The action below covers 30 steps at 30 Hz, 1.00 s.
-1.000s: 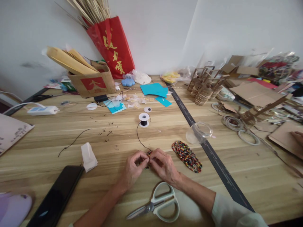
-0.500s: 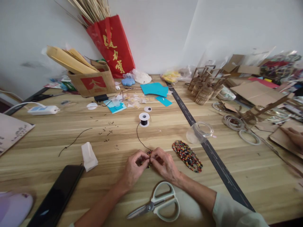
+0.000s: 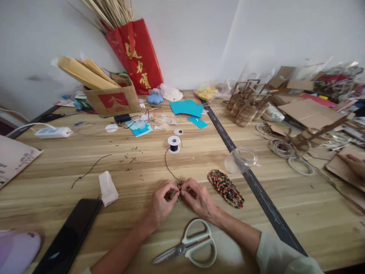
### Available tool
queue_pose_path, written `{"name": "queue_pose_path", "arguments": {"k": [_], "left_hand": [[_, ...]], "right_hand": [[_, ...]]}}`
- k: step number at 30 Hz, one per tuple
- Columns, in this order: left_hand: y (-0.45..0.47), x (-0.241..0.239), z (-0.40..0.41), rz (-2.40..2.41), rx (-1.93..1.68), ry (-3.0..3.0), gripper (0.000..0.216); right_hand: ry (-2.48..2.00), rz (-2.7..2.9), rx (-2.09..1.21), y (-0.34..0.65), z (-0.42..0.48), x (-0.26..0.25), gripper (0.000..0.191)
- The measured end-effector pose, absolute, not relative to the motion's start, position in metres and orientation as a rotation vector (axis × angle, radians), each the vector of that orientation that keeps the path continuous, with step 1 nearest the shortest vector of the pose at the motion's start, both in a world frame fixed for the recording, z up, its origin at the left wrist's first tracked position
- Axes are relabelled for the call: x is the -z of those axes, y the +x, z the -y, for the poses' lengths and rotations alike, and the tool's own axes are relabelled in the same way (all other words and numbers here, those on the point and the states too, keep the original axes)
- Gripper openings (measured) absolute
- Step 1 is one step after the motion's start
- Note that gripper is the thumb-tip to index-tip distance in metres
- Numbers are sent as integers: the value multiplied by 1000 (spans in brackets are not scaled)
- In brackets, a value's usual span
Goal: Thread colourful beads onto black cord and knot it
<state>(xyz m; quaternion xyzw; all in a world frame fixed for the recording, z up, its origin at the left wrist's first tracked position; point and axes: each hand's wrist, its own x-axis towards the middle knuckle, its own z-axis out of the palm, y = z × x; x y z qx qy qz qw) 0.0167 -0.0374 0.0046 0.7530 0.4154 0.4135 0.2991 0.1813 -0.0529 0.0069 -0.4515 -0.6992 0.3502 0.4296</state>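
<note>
My left hand [image 3: 164,199] and my right hand [image 3: 199,196] meet at the middle of the table, fingertips pinched close together. Between them is a small cluster of multicoloured beads [image 3: 179,185], partly hidden by the fingers. A black cord [image 3: 168,167] runs from the pinch up to a white spool [image 3: 173,144] wound with black cord. Right of my right hand lies a coiled strand of multicoloured beads [image 3: 226,189]. Below both hands rest scissors [image 3: 189,245] with pale green handles, blades pointing left.
To the left are a black phone [image 3: 70,236], a folded white paper [image 3: 108,188] and a loose cord piece [image 3: 92,166]. Farther back stand a cardboard box [image 3: 114,101], a red bag [image 3: 137,57] and small woven baskets [image 3: 245,108]. Another person's hand [image 3: 353,163] rests on cardboard at the right edge.
Almost nothing differs. Both hands keep the same pinch at the same place, and the view has shifted very slightly.
</note>
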Motion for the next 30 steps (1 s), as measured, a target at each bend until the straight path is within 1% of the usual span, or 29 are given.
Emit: {"name": "queue_pose_path", "arguments": {"k": [5,9,18,24,30], "left_hand": [[15,-4,36,-975,-1198,2283,13],[13,-3,34,-906,-1219,2452,12],[3,4,34,-778,-1078,2724,24],[4,-5,34,-728,-1111,2814,20],[2,2,34,-725,-1092,2819,22]], "right_hand": [[-1120,1793,-901,184,51,-6,9],[-1116,1827,-926,187,50,-5,9],[-1170,1838,-1000,190,48,-5,5],[-1165,1833,-1035,192,47,-5,5],[-1182,1831,-1052,191,46,-3,5]]}}
